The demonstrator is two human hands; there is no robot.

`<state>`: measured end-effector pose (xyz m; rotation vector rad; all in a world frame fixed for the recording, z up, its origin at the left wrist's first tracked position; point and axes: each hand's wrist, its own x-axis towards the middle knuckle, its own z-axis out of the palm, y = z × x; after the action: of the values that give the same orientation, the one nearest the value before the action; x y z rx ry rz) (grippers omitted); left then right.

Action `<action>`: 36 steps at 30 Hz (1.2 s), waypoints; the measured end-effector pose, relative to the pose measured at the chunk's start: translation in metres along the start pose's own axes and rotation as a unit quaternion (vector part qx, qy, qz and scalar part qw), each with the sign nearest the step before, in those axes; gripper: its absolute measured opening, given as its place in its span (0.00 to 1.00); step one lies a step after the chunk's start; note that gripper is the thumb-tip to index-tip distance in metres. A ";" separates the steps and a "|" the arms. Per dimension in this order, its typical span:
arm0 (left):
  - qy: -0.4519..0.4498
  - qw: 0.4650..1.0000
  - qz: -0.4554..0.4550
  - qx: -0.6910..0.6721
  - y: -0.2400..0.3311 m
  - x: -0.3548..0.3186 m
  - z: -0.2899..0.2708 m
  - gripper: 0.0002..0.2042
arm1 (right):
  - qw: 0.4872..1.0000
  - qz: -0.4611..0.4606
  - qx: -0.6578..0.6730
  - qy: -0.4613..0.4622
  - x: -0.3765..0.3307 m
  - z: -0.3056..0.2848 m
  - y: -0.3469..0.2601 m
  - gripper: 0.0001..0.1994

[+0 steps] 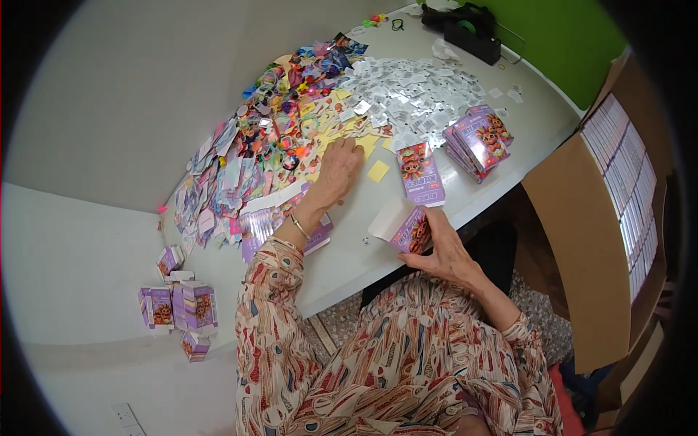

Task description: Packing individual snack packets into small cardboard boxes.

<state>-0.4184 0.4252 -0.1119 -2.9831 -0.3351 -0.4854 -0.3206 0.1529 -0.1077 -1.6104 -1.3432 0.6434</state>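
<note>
My right hand (445, 251) grips a small purple carton (414, 231) near the table's front edge, thumb on one side and fingers on the other. Its white flap (390, 220) stands open toward the left. My left hand (340, 168) reaches over the heap of yellow paper pieces (331, 120), fingers curled down and close together. Whatever the fingertips pinch is hidden. Below the left wrist lie flat purple cartons (317, 236), partly covered by the arm. Just beyond the right hand lies another purple carton (422, 174).
Heaps of silvery-white packets (414, 91), colourful trinkets (291, 91) and pastel packets (218, 178) cover the table's far side. Stacked purple cartons (480, 142) stand at right. A black tape dispenser (471, 40) sits at the back. The large cardboard box (582, 254) holds packed rows beside the table.
</note>
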 end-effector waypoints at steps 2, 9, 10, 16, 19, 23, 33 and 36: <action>0.000 1.000 0.017 0.005 -0.002 0.001 0.001 0.05 | 0.997 -0.030 -0.045 0.047 0.000 -0.001 0.004 0.42; 0.074 0.990 -0.053 -0.108 0.001 -0.003 -0.023 0.06 | 0.989 -0.036 -0.109 0.089 0.009 -0.011 0.018 0.41; 0.071 0.990 -0.047 -0.113 0.007 -0.001 -0.033 0.06 | 0.986 -0.026 -0.133 0.095 0.010 -0.013 0.017 0.41; -0.064 0.804 -0.129 -0.576 0.040 -0.011 -0.082 0.07 | 0.980 0.036 -0.182 0.069 0.016 -0.019 0.006 0.40; -0.097 0.882 -0.048 -0.459 0.052 -0.019 -0.082 0.07 | 0.980 0.023 -0.189 0.050 0.015 -0.023 -0.003 0.40; -0.095 0.938 -0.006 -0.333 0.082 -0.019 -0.079 0.06 | 0.982 0.002 -0.187 0.010 0.007 -0.022 -0.005 0.38; 0.024 0.979 -0.099 -0.179 0.032 -0.004 -0.002 0.14 | 0.980 0.005 -0.184 0.079 0.004 -0.041 -0.011 0.36; 0.028 0.974 -0.128 -0.184 0.038 -0.007 0.006 0.15 | 0.973 -0.010 -0.202 0.114 0.012 -0.041 -0.005 0.37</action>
<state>-0.4138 0.3877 -0.1224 -3.2862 -0.7036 -0.7297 -0.2851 0.1515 -0.0835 -1.9221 -1.3751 0.1657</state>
